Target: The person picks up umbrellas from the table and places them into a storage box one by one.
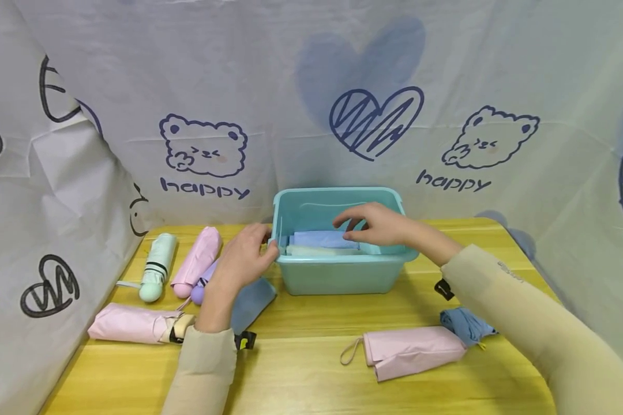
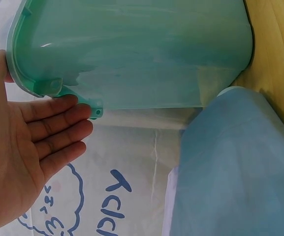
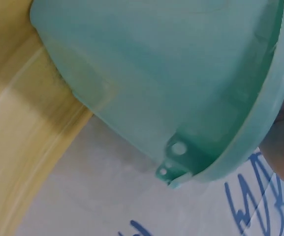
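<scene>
A teal plastic bin (image 1: 342, 278) stands at the back of the table. Inside it lie a blue folded umbrella (image 1: 316, 238) and a pale green one (image 1: 311, 251), side by side. My left hand (image 1: 244, 253) touches the bin's left rim; the left wrist view shows its fingers nearly straight under the rim, the thumb by the edge. Over the bin's right half hovers my right hand (image 1: 376, 225), fingers loosely bent above the blue umbrella, with nothing visible in them. In the right wrist view the bin wall (image 3: 146, 73) hides most of that hand.
Left on the table are a mint umbrella (image 1: 157, 268), a pink one (image 1: 199, 259), a purple one (image 1: 197, 294), another pink one (image 1: 130, 324) and a blue one (image 1: 251, 302). At the front right lie a pink umbrella (image 1: 415, 350) and a blue bundled one (image 1: 464, 324). A printed cloth hangs behind.
</scene>
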`<state>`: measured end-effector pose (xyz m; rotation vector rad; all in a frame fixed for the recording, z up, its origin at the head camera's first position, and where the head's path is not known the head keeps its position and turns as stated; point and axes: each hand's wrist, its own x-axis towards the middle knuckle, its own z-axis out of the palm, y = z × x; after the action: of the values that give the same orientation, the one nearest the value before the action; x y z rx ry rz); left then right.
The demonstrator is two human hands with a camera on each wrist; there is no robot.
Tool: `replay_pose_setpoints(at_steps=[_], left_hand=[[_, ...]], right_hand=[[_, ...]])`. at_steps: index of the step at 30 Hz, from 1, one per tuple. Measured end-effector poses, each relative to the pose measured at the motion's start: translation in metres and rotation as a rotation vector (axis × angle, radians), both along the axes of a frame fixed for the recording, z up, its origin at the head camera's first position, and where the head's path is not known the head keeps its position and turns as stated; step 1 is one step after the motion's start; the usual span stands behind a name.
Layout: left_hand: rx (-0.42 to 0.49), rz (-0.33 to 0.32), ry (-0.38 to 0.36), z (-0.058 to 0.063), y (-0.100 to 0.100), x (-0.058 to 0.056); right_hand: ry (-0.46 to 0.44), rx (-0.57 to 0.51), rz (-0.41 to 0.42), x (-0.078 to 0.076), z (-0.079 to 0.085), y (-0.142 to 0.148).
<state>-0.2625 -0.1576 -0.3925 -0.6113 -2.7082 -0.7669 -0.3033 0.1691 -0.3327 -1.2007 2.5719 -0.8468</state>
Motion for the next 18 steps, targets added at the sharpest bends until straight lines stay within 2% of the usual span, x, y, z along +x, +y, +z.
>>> replay_pose_setpoints(at_steps=[11, 18], left_hand=[[0.002, 0.009, 0.002, -0.001, -0.001, 0.001], [0.002, 0.000, 0.010, -0.003, 0.000, 0.000]], right_hand=[[0.089, -0.243, -0.079, 0.026, -0.006, 0.032], [0.201, -0.282, -0.106, 0.047, -0.016, 0.047]])
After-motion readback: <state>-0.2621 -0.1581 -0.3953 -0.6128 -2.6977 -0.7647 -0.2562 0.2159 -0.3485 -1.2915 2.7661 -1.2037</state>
